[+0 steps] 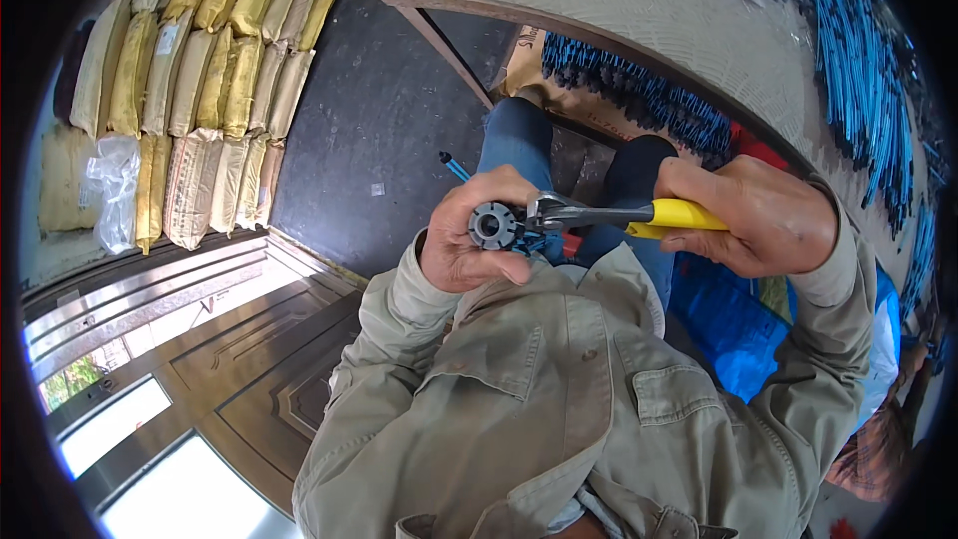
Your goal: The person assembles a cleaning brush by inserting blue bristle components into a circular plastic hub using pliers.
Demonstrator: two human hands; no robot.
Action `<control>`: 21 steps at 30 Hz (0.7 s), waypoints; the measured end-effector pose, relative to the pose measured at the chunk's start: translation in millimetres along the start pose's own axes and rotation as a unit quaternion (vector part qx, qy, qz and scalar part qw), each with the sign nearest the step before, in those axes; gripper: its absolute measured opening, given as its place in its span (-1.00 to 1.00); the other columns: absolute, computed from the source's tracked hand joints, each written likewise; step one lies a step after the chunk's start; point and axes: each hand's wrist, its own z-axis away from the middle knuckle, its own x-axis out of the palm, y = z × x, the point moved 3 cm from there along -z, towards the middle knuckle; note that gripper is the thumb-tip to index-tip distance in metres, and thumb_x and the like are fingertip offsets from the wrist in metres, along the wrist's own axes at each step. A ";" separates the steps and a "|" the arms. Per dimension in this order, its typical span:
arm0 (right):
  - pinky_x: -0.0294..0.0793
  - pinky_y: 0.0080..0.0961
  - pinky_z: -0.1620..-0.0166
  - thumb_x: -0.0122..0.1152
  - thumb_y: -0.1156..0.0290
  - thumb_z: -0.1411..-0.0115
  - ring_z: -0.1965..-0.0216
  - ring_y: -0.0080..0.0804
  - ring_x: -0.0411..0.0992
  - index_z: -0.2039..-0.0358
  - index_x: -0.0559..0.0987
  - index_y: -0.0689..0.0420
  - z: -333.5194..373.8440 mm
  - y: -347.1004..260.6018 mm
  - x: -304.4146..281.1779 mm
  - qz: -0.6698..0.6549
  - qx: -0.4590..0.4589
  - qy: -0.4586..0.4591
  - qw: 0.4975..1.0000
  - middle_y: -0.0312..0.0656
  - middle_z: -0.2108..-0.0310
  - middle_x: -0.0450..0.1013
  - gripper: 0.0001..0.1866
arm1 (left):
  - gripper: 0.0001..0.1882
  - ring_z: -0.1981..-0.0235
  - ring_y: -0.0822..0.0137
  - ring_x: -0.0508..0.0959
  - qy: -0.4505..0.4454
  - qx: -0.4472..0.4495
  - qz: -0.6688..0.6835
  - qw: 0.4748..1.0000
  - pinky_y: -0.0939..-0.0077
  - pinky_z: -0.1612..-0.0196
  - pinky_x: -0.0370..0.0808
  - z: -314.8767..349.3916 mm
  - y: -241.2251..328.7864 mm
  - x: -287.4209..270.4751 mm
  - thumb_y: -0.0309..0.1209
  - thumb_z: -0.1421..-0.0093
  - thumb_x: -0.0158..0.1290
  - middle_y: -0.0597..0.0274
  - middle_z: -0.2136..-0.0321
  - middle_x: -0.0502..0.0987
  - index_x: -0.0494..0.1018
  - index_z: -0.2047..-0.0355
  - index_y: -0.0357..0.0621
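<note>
stacked sacks [210,90], blue rods [858,90], wooden door [249,379]

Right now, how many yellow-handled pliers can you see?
1. The yellow-handled pliers are held in the right hand, with their jaws at the round grey slotted part held in the left hand. Others could be hidden among the blue rods.

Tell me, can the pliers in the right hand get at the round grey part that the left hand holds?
Probably yes. The right hand holds the yellow-handled pliers, whose tips already meet the round grey part in the left hand; nothing lies between them.
</note>
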 end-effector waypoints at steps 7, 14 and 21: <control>0.28 -0.29 0.58 0.15 0.45 -0.10 0.59 0.00 0.38 0.24 0.32 0.15 -0.1 -6.3 -6.2 0.112 0.032 -0.005 0.993 -0.08 0.57 0.38 -0.76 | -0.40 0.36 0.36 0.43 0.023 -0.041 0.000 0.999 0.51 0.28 0.33 -0.7 6.3 10.4 -0.17 0.14 0.30 0.24 0.36 0.44 0.36 0.16 -0.25; 0.36 -0.31 0.52 0.22 0.31 -0.06 0.48 -0.04 0.44 0.23 0.32 0.09 -0.1 21.2 -14.4 0.205 0.037 0.195 0.958 -0.10 0.48 0.42 -0.67 | -0.30 0.41 0.28 0.50 0.146 -0.038 0.015 0.988 0.44 0.32 0.45 -6.3 6.6 -25.8 0.13 -0.02 0.03 0.20 0.45 0.45 0.31 0.10 -0.27; 0.47 -0.37 0.34 0.27 0.12 0.02 0.33 -0.10 0.48 0.15 0.38 0.05 33.0 139.8 -67.9 0.472 0.298 0.390 0.732 -0.13 0.21 0.44 -0.53 | -0.22 0.36 0.30 0.46 0.331 0.111 0.284 0.893 0.39 0.29 0.45 36.7 15.4 -145.5 0.31 -0.04 -0.19 0.28 0.47 0.42 0.33 0.02 -0.10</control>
